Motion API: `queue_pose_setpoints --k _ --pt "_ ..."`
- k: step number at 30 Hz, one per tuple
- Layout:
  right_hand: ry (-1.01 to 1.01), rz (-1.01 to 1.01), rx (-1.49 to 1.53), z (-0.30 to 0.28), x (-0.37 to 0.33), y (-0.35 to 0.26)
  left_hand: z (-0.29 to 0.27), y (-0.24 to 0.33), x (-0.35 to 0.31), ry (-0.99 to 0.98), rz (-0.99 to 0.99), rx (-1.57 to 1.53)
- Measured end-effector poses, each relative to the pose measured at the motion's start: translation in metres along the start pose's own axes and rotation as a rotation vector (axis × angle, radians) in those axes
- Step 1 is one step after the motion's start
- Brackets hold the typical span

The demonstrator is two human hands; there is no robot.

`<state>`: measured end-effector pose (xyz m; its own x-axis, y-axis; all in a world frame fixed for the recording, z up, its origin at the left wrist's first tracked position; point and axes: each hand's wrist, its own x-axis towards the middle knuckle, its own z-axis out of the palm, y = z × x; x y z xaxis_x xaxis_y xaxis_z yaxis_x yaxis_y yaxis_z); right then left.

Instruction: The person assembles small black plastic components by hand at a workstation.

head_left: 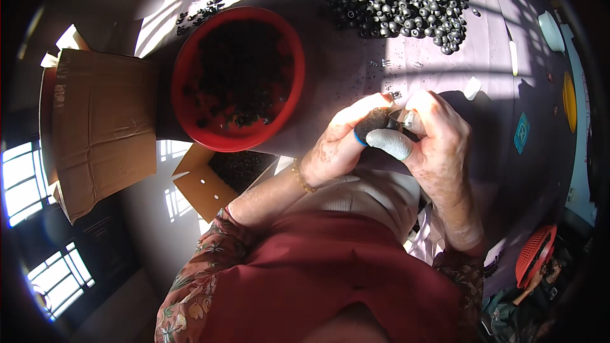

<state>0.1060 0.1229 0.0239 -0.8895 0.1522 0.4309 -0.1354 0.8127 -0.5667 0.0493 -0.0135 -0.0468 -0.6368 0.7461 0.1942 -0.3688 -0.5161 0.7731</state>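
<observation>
My two hands meet over the near part of the table, fingertips close together. My left hand (343, 133) is closed in a pinch; its thumb wears a dark, worn cover with a blue band. A small dark piece (395, 118) shows between the fingertips of both hands, partly hidden. My right hand (445, 133) is closed too, with a grey finger cot (390, 143) on its thumb and a pale wrap on a finger. Whatever the right fingers grip is mostly hidden. Left of the hands stands a red basin (184, 124) with small black pieces inside.
A large heap of round black beads-like parts (406, 0) covers the far table. Cardboard boxes (105, 127) stand at left. On the right lie a white-handled tool (513, 57), a blue packet (521, 133) and a yellow dish (569, 103). Another person sits lower right by a red basket (532, 255).
</observation>
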Motion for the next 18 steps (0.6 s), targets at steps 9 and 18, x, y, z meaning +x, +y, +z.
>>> queue_pose_setpoints --k 9,18 --pt "-0.018 -0.05 -0.045 0.0 0.002 0.006 -0.003 0.002 0.0 0.009 -0.093 -0.053" --pt "-0.005 -0.1 -0.016 0.0 0.004 0.011 -0.007 -0.001 0.002 -0.023 -0.06 -0.037"
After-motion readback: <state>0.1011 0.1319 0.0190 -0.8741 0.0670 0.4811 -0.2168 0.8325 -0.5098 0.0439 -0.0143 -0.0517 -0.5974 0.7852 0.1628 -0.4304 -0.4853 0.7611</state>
